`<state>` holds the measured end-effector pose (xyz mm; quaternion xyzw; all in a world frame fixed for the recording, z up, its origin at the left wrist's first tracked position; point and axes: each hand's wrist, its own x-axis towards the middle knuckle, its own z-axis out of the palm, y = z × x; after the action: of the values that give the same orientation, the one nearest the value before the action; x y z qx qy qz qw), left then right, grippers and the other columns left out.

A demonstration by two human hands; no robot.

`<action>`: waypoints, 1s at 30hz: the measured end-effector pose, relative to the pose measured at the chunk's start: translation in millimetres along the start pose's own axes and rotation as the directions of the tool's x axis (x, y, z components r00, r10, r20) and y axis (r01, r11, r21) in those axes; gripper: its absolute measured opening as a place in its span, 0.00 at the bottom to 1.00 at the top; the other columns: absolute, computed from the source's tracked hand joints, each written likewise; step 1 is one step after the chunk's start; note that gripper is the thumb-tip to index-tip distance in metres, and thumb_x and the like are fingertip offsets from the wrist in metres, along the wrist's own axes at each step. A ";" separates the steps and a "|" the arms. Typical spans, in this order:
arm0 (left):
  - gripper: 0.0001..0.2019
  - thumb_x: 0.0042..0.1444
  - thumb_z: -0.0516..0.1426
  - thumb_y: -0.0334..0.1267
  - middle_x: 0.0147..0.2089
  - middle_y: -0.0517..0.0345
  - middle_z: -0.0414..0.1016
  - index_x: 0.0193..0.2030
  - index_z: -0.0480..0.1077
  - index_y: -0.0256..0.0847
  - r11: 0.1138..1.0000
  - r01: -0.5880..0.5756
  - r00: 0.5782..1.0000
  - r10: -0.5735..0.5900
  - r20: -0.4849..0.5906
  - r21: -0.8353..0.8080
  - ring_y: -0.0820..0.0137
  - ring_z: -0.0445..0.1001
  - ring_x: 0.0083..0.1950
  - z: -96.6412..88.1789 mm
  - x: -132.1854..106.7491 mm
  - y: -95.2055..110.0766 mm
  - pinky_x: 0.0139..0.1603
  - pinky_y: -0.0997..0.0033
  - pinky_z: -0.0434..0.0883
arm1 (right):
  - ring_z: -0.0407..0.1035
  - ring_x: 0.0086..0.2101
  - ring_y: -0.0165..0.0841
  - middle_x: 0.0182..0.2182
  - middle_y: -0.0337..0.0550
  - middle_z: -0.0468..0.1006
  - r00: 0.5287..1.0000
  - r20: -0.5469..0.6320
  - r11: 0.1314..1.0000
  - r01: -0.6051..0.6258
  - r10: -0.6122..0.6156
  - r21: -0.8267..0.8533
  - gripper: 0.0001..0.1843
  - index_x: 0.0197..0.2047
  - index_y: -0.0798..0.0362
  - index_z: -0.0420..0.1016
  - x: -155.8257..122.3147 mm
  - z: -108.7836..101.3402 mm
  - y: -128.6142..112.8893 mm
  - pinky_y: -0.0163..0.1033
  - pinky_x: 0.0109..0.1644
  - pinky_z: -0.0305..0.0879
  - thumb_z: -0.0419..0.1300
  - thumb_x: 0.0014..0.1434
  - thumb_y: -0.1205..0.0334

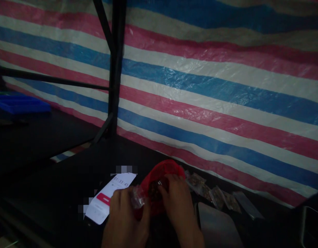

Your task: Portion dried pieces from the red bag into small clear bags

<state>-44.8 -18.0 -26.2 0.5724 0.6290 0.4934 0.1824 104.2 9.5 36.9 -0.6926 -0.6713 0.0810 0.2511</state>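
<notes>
My left hand point(126, 215) is closed on a small clear plastic bag point(138, 198), which sticks out between thumb and fingers. Just right of it stands a red plastic bowl point(171, 164) with small dark brownish pieces point(154, 191) inside. My right hand point(178, 199) reaches into this bowl from the right. Its fingers are curled towards the thumb over the pieces, and a small shiny spot shows beside them. What they grip is too dark to make out.
A lit phone point(102, 210) showing a timer lies left of my hands. Several filled clear bags point(218, 198) lie at the right, beyond a grey flat-topped object point(218, 225). A blue tray point(27, 105) sits far left. Behind the dark table are a black frame post point(116, 69) and striped sheeting point(213, 100).
</notes>
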 end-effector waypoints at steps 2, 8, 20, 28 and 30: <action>0.18 0.64 0.53 0.52 0.56 0.40 0.73 0.50 0.70 0.42 0.999 -0.048 0.998 0.047 0.044 0.024 0.46 0.78 0.57 9.2 -2.2 -1.3 0.55 0.43 0.79 | 0.74 0.59 0.53 0.56 0.56 0.84 1.000 0.019 0.999 -0.015 0.016 -0.028 0.17 0.57 0.56 0.83 1.8 4.1 1.9 0.54 0.66 0.65 0.60 0.68 0.69; 0.13 0.59 0.50 0.45 0.51 0.35 0.76 0.44 0.69 0.43 1.000 0.003 0.992 0.000 0.126 -0.030 0.43 0.77 0.58 26.1 -4.2 7.3 0.57 0.39 0.76 | 0.75 0.57 0.47 0.54 0.50 0.84 0.999 0.044 0.998 0.017 -0.019 0.054 0.25 0.55 0.51 0.83 -5.5 2.4 14.2 0.48 0.63 0.67 0.59 0.58 0.79; 0.12 0.46 0.61 0.45 0.32 0.61 0.75 0.36 0.66 0.48 0.848 0.223 0.975 -0.196 0.107 -0.480 0.62 0.76 0.32 29.3 -3.4 34.8 0.32 0.63 0.76 | 0.72 0.62 0.45 0.59 0.50 0.82 0.999 0.023 0.996 0.032 -0.034 0.084 0.35 0.57 0.53 0.82 -28.3 0.0 41.5 0.51 0.70 0.62 0.54 0.50 0.85; 0.23 0.37 0.68 0.45 0.37 0.58 0.80 0.42 0.70 0.43 0.752 0.309 0.946 -0.304 0.108 -0.583 0.61 0.79 0.35 25.2 1.5 42.8 0.33 0.62 0.79 | 0.76 0.57 0.43 0.54 0.46 0.85 0.992 0.110 0.959 -0.092 0.064 0.267 0.29 0.53 0.48 0.85 -31.5 -4.1 39.5 0.46 0.64 0.67 0.59 0.54 0.81; 0.24 0.37 0.68 0.45 0.37 0.58 0.80 0.43 0.70 0.42 0.724 0.342 0.933 -0.337 0.125 -0.599 0.61 0.79 0.35 22.3 2.1 46.2 0.33 0.62 0.79 | 0.76 0.56 0.43 0.53 0.45 0.85 0.988 0.137 0.952 -0.109 0.072 0.285 0.28 0.53 0.47 0.85 -31.4 -6.7 37.4 0.46 0.62 0.68 0.60 0.54 0.80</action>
<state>-2.8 -13.5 2.9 0.3591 0.5284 0.6261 0.4469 137.8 -21.6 18.6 -0.6717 -0.6339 0.2337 0.3040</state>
